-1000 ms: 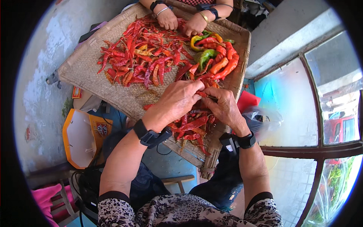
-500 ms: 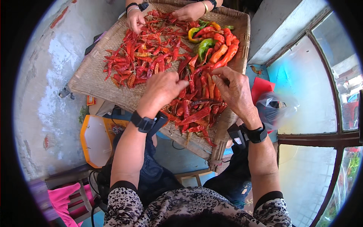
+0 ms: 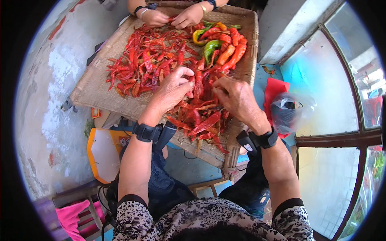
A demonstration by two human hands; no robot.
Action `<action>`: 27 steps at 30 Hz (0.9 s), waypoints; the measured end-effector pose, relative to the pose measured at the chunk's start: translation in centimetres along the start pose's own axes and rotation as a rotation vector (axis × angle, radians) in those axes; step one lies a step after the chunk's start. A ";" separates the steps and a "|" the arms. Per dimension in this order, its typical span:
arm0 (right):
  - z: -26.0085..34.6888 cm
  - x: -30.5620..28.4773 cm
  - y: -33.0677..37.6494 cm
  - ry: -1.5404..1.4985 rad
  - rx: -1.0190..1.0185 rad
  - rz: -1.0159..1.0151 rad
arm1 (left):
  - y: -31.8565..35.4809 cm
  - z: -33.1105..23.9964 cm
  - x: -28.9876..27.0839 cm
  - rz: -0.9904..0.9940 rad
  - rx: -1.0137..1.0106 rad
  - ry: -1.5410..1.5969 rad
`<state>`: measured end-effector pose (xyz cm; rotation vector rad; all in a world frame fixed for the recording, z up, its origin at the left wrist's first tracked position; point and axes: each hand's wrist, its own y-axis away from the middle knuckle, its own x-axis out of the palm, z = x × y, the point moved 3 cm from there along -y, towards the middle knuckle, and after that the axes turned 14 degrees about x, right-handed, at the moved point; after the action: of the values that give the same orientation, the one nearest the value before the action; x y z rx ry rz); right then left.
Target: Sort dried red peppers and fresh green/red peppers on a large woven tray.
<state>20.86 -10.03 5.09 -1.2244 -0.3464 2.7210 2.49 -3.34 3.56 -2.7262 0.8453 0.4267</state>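
Observation:
Dried red chili peppers (image 3: 205, 122) lie heaped on the near right part of a woven tray (image 3: 90, 90). Over the left side of this heap, my left hand (image 3: 172, 90) is closed, with a red chili pepper (image 3: 191, 79) showing between thumb and forefinger. My right hand (image 3: 238, 100) is above the heap's right side, its fingers curled together and pointing left. Whatever sits in those fingertips is hidden. A gap separates my two hands, with wrinkled chilies lying in it.
Across the tray, another person's hands (image 3: 171, 18) meet over a wider spread of chilies (image 3: 138, 60). Plumper green, yellow and orange peppers (image 3: 225, 46) rest at the far right. Beyond the right edge are a clear plastic bag (image 3: 290, 114) and a paned window (image 3: 325, 88).
My right hand has shifted left and its fingers have drawn in. The left hand's fingers now pinch upright instead of reaching right. The other person's hands have come together.

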 end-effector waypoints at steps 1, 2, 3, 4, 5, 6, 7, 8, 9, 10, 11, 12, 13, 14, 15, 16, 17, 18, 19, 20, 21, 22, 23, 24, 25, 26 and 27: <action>-0.1 -0.2 0.2 0.008 0.000 0.003 | -0.1 -0.2 0.5 0.019 0.018 0.017; -0.2 -0.3 0.3 0.012 0.016 -0.015 | -0.1 -0.4 0.9 0.030 0.000 0.137; -0.4 -0.4 0.4 -0.027 0.018 -0.039 | -0.2 -1.1 1.5 0.051 -0.008 0.261; -1.3 -0.2 0.7 0.010 0.049 -0.046 | -0.5 -1.1 2.4 0.061 0.008 0.297; 0.2 -0.5 0.8 0.127 0.083 0.090 | -0.5 -1.2 2.9 0.074 0.038 0.337; -1.1 0.8 1.1 0.060 0.163 0.053 | -0.4 -0.3 3.3 0.028 0.062 0.369; -0.8 2.1 1.0 0.047 0.165 0.049 | 0.3 -0.2 3.0 0.021 -0.007 0.449; -0.2 3.2 0.9 -0.026 0.116 0.021 | 0.9 -0.1 2.1 -0.063 0.008 0.421; 0.9 3.7 0.7 -0.033 0.035 -0.031 | 1.3 -1.2 0.0 -0.071 -0.023 0.161; 1.0 4.3 0.4 -0.018 0.017 0.010 | 1.2 1.2 -2.5 -0.091 0.104 0.133; 0.6 3.2 0.6 -0.023 0.018 -0.005 | 0.5 0.8 -2.8 -0.149 0.126 0.047; 0.2 2.5 0.9 0.023 0.034 0.002 | -0.4 1.8 -4.1 -0.189 0.160 -0.090; -0.2 2.0 1.1 0.065 0.052 0.012 | -0.9 2.1 -4.7 -0.368 0.323 -0.499; -0.7 1.6 1.2 0.080 0.063 -0.008 | -1.1 2.3 -5.1 -0.415 0.387 -0.888; -1.1 1.2 1.5 0.082 0.060 -0.018 | -1.2 2.3 -5.3 -0.463 0.449 -1.275; -1.3 1.1 1.4 0.073 0.043 -0.019 | -1.3 2.2 -5.3 -0.480 0.508 -1.325; -1.6 0.9 1.4 0.077 0.040 -0.030 | -1.4 2.5 -4.9 -0.486 0.519 -1.324; -2.0 1.1 1.4 0.090 0.048 -0.031 | -1.7 2.9 -3.6 -0.281 0.309 -0.988; -2.0 1.2 1.2 0.101 0.052 -0.032 | -1.6 3.4 -2.2 -0.085 0.102 -0.649; -1.9 1.2 1.0 0.098 0.049 -0.037 | -1.7 3.5 -0.6 -0.056 0.102 -0.673; -1.8 1.2 0.8 0.083 0.041 -0.039 | -1.5 3.7 0.9 -0.028 0.097 -0.698; -1.9 1.1 0.8 0.073 0.039 -0.043 | -1.1 2.5 2.5 -0.044 0.136 -0.701; -2.0 1.1 0.8 0.074 0.043 -0.045 | -1.0 1.2 3.8 -0.009 0.096 -0.724; -1.7 0.8 0.7 0.060 0.010 -0.101 | -1.1 0.8 4.1 -0.008 0.126 -0.695; -1.5 0.6 0.7 0.047 -0.023 -0.156 | -1.2 0.6 4.5 -0.006 0.156 -0.665; -1.4 0.6 0.7 0.050 -0.024 -0.161 | -1.5 0.9 4.6 -0.006 0.162 -0.665; -1.4 0.6 0.6 0.053 -0.014 -0.164 | -1.7 1.6 4.5 -0.004 0.174 -0.630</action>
<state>21.45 -10.29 3.59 -1.2113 -0.4399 2.5475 6.71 -3.72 0.77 -2.2176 0.6574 1.0761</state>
